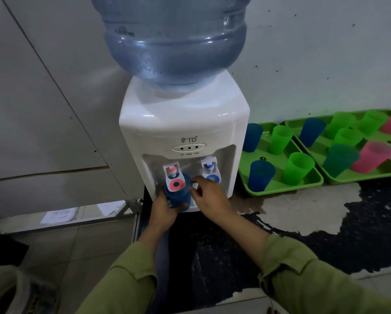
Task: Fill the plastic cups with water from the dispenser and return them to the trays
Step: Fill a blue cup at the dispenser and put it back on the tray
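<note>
Now the left hand [165, 209], grasping the blue cup [177, 197], should steady it under the red tap [173, 175]; the released right hand [209, 196] works the lever.

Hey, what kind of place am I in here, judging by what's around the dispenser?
Likely a back room or utility corner, not a proper kitchen: the white tabletop water dispenser sits on a worn black surface against a stained white wall, with green plastic trays of coloured plastic cups beside it.

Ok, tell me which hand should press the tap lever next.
Probably the right hand: its fingers are free and sit beside the red tap, while the left hand holds the blue cup under it.
</note>
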The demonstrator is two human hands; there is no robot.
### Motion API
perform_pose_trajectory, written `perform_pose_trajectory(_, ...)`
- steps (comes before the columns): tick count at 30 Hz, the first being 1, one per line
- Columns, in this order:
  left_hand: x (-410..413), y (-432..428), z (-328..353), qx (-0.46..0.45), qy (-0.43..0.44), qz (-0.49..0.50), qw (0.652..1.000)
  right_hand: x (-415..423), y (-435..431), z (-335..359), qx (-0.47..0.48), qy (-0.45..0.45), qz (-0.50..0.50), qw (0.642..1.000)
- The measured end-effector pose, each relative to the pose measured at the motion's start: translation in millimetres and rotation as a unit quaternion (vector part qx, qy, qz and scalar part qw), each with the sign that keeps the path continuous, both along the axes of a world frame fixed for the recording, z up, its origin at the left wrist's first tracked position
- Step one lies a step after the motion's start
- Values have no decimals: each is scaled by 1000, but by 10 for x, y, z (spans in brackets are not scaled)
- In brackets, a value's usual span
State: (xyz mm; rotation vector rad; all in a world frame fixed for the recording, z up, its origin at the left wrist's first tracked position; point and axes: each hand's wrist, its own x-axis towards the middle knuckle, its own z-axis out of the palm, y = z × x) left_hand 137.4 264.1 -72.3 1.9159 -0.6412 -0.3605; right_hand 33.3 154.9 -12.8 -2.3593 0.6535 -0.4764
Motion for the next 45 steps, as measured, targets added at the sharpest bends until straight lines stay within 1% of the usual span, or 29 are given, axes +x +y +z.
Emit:
perform_pose_trajectory(5, 55, 13, 20, 32, 5, -4, 999, 237, -78, 113, 16, 107, 14, 994)
perform_pose_trajectory(7, 64, 19, 32, 43, 13, -6, 999, 292, -91, 120, 41, 126, 15, 991)
perform_pose_trajectory(9, 64, 18, 40, 42, 19, -4, 999, 311, -109, 129, 66, 126, 9, 990)
perform_pose_trajectory(13, 44, 7, 57, 46, 25, -1, 999, 281, -88, 155, 67, 119, 25, 990)
perform_pose_trajectory(16, 54, 11, 64, 55, 16, -14, 998, 252, -51, 226, 106, 111, 35, 987)
perform_pose_trajectory(21, 76, 23, 75, 54, 26, -10, 998, 192, -92, 478, 152, 127, 48, 979)
perform_pose_trajectory(23, 76, 24, 88, 50, 29, -3, 998, 164, -115, 602, 192, 107, 40, 975)
perform_pose_trajectory(25, 75, 28, 99, 52, 24, -7, 998, 149, -127, 718, 256, 65, 13, 964)
perform_pose_trajectory(26, 68, 32, 110, 55, 23, -8, 998, 149, -129, 762, 271, 45, 1, 961)
perform_pose_trajectory(30, 52, 33, 131, 42, 29, -10, 999, 132, -115, 792, 233, 31, -3, 972)
perform_pose_trajectory(33, 49, 16, 138, 34, 37, -8, 999, 42, -175, 674, 172, 32, -15, 984)
perform_pose_trajectory(36, 52, 7, 126, 22, 50, -4, 999, -115, -298, 469, 134, 27, -70, 988)
perform_pose_trajectory(39, 55, 11, 122, 30, 42, -6, 999, -250, -441, 294, 91, 44, -163, 981)
perform_pose_trajectory(42, 62, 12, 118, 30, 44, -4, 999, -327, -579, 237, 111, 27, -228, 967)
perform_pose_trajectory(45, 54, 9, 118, 29, 45, -4, 999, -321, -658, 283, 112, -33, -233, 965)
